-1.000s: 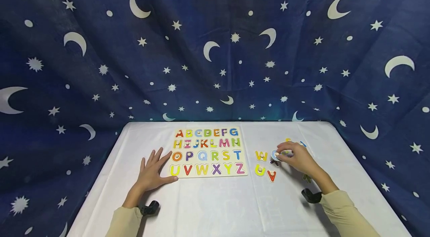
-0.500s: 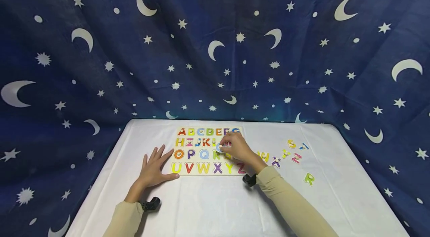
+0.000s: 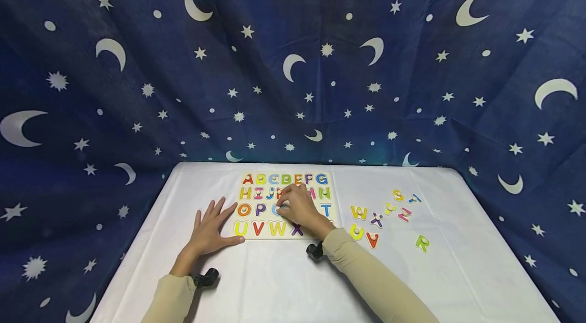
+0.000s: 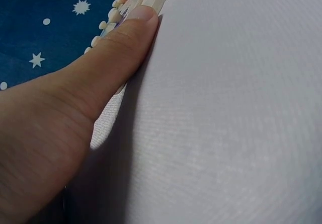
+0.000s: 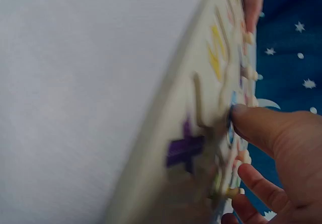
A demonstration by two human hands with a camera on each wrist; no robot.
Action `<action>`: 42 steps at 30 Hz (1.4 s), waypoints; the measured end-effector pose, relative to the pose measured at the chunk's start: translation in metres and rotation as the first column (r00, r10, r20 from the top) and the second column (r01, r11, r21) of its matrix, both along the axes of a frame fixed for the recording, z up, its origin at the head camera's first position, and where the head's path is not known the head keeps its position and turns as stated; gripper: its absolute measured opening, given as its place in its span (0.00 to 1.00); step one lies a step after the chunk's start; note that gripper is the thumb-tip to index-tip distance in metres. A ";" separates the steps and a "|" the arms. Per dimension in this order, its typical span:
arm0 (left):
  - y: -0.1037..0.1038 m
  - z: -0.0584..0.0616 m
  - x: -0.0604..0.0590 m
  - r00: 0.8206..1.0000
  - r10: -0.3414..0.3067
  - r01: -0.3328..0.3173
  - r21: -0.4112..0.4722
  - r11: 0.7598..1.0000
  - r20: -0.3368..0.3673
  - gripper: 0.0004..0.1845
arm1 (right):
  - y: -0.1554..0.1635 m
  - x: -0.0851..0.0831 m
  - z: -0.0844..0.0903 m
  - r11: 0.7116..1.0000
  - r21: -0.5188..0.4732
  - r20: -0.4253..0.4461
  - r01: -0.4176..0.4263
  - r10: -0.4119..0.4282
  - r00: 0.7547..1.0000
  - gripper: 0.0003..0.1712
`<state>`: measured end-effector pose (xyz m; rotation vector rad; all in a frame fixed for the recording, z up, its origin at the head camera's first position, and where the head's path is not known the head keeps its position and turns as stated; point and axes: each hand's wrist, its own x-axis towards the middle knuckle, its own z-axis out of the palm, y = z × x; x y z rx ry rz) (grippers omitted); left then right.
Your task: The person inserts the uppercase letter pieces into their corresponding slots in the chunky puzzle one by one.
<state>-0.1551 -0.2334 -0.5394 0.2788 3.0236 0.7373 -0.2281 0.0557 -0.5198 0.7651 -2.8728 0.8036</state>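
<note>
A pale wooden alphabet board (image 3: 267, 217) lies on the white table. My right hand (image 3: 298, 206) is over its third row, pinching the knob of a blue letter Q piece (image 3: 274, 210) at the Q slot. In the right wrist view, the thumb is against the blue piece (image 5: 232, 114), close to the board face. My left hand (image 3: 208, 231) is spread flat at the board's left edge, thumb tip (image 4: 144, 13) at the lower left corner. Knobbed letters fill the upper two rows. In the bottom row, U, V, W and X show as coloured recesses.
Loose knobbed letters lie right of the board: a yellow W (image 3: 359, 212), a purple X (image 3: 376, 219), a pink Z (image 3: 405, 214), a green R (image 3: 422, 242), a red V (image 3: 372, 240) and several more. Behind the table hangs a dark blue star-and-moon cloth (image 3: 256, 150).
My right hand has carried the blue Q from the loose letters leftward across the board to the Q slot. The left hand has stayed at the board's edge.
</note>
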 end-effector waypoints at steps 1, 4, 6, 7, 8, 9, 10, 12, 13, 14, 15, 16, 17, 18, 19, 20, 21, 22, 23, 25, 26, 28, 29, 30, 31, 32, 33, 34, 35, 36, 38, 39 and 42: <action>0.000 0.000 0.000 1.000 0.001 -0.001 -0.001 1.000 -0.005 0.57 | 0.000 0.001 -0.001 1.000 -0.006 -0.003 0.003 -0.003 1.000 0.04; -0.001 0.001 0.000 1.000 -0.001 0.001 -0.001 1.000 -0.012 0.57 | -0.001 0.002 -0.002 1.000 -0.011 0.001 0.017 -0.017 1.000 0.04; -0.001 0.001 0.000 1.000 -0.004 0.004 -0.002 1.000 -0.009 0.57 | -0.002 0.003 -0.003 1.000 -0.013 0.002 0.028 -0.028 1.000 0.04; -0.001 0.001 0.000 1.000 -0.005 0.005 -0.002 1.000 -0.008 0.57 | -0.002 0.003 -0.003 0.999 -0.014 0.003 0.030 -0.030 1.000 0.04; -0.001 0.001 0.001 1.000 -0.004 0.004 0.000 1.000 -0.007 0.57 | -0.002 0.003 -0.003 0.999 -0.015 0.004 0.028 -0.028 1.000 0.04; -0.001 0.000 0.001 1.000 -0.004 0.004 0.002 1.000 -0.008 0.57 | -0.002 0.003 -0.004 1.000 -0.018 0.004 0.024 -0.024 1.000 0.04; -0.001 0.000 0.001 1.000 -0.003 0.003 0.001 1.000 -0.009 0.56 | -0.002 0.003 -0.003 1.000 -0.018 0.002 0.020 -0.020 1.000 0.04; -0.001 0.000 0.001 1.000 -0.002 0.002 0.001 1.000 -0.015 0.56 | -0.001 0.002 -0.003 1.000 -0.016 0.001 0.006 -0.006 1.000 0.04; -0.001 0.000 0.001 1.000 -0.002 0.002 0.002 1.000 -0.019 0.56 | 0.000 0.001 -0.002 1.000 -0.018 -0.001 -0.007 0.007 1.000 0.05; -0.001 0.001 0.001 1.000 -0.002 0.002 0.003 1.000 -0.020 0.56 | 0.002 0.000 -0.001 0.999 -0.025 -0.003 -0.020 0.020 1.000 0.06; -0.001 0.001 0.001 1.000 -0.002 0.002 0.003 1.000 -0.020 0.56 | 0.005 -0.001 0.000 0.999 -0.031 -0.004 -0.029 0.029 1.000 0.07; -0.001 0.001 0.001 1.000 -0.001 0.001 0.003 1.000 -0.018 0.56 | 0.008 -0.002 0.001 0.998 -0.042 -0.006 -0.043 0.042 0.999 0.08; -0.001 0.001 0.001 1.000 0.000 0.000 0.006 1.000 -0.014 0.56 | 0.012 -0.004 0.003 0.997 -0.053 -0.010 -0.056 0.055 0.998 0.09; 0.000 0.002 0.001 1.000 0.000 0.000 0.006 1.000 -0.010 0.56 | 0.017 -0.005 0.004 0.996 -0.063 -0.018 -0.063 0.062 0.998 0.10; 0.000 0.002 0.001 1.000 -0.001 0.001 0.009 1.000 -0.005 0.57 | 0.023 -0.006 0.005 0.995 -0.074 -0.027 -0.069 0.067 0.997 0.10; 0.000 0.002 0.001 1.000 0.000 0.000 0.010 1.000 -0.002 0.57 | 0.029 -0.007 0.007 0.994 -0.083 -0.032 -0.070 0.067 0.997 0.11; 0.001 0.002 0.001 1.000 0.000 0.000 0.010 1.000 -0.001 0.57 | 0.036 -0.008 0.008 0.994 -0.086 -0.038 -0.068 0.065 0.997 0.11; 0.001 0.002 0.001 1.000 0.001 -0.001 0.012 1.000 0.000 0.57 | 0.043 -0.010 0.010 0.994 -0.090 -0.039 -0.062 0.058 0.998 0.11; 0.001 0.002 0.002 1.000 0.002 -0.002 0.010 1.000 0.001 0.57 | 0.050 -0.010 0.010 0.995 -0.089 -0.038 -0.049 0.046 0.998 0.11; 0.000 0.001 0.002 1.000 0.002 -0.002 0.004 1.000 0.002 0.57 | 0.066 -0.011 0.011 0.997 -0.079 -0.028 -0.020 0.017 0.999 0.11; 0.000 0.000 0.002 1.000 0.004 -0.004 0.000 1.000 0.004 0.57 | 0.074 -0.012 0.011 0.998 -0.068 -0.023 -0.001 0.000 1.000 0.11; 0.000 -0.001 0.002 1.000 0.006 -0.005 -0.002 1.000 0.010 0.57 | 0.091 -0.012 0.009 0.998 -0.054 -0.022 0.042 -0.043 0.999 0.11; 0.000 -0.001 0.002 1.000 0.006 -0.005 -0.007 1.000 0.014 0.57 | 0.100 -0.012 0.008 0.997 -0.046 -0.026 0.061 -0.062 0.998 0.11; 0.000 -0.002 0.003 1.000 0.005 -0.005 -0.010 1.000 0.017 0.57 | 0.109 -0.013 0.007 0.996 -0.042 -0.031 0.079 -0.081 0.996 0.12; 0.000 -0.002 0.003 1.000 0.005 -0.005 -0.009 1.000 0.020 0.57 | 0.119 -0.013 0.006 0.994 -0.040 -0.038 0.099 -0.101 0.994 0.12; 0.000 -0.003 0.003 1.000 0.005 -0.005 -0.007 1.000 0.021 0.58 | 0.128 -0.013 0.005 0.992 -0.043 -0.042 0.118 -0.120 0.992 0.12; 0.000 -0.003 0.003 1.000 0.006 -0.006 -0.005 1.000 0.021 0.58 | 0.139 -0.013 0.005 0.990 -0.045 -0.048 0.134 -0.136 0.990 0.12; -0.001 -0.003 0.003 1.000 0.007 -0.007 -0.005 1.000 0.021 0.58 | 0.149 -0.014 0.004 0.988 -0.047 -0.053 0.149 -0.152 0.987 0.12; -0.001 -0.002 0.003 1.000 0.007 -0.007 -0.006 1.000 0.020 0.58 | 0.160 -0.014 0.004 0.985 -0.047 -0.058 0.166 -0.168 0.984 0.12; -0.001 -0.002 0.003 1.000 0.007 -0.007 -0.002 1.000 0.019 0.58 | 0.171 -0.015 0.003 0.982 -0.049 -0.064 0.182 -0.185 0.981 0.12; 0.000 -0.001 0.003 1.000 0.007 -0.007 0.003 1.000 0.018 0.58 | 0.192 -0.015 0.003 0.974 -0.049 -0.068 0.223 -0.226 0.972 0.13; 0.000 0.000 0.003 1.000 0.006 -0.006 0.006 1.000 0.018 0.58 | 0.203 -0.015 0.002 0.970 -0.053 -0.078 0.236 -0.239 0.968 0.13; 0.001 0.001 0.002 1.000 -0.001 0.001 0.007 1.000 0.013 0.58 | 0.233 -0.009 0.004 0.958 -0.074 -0.086 0.276 -0.282 0.956 0.13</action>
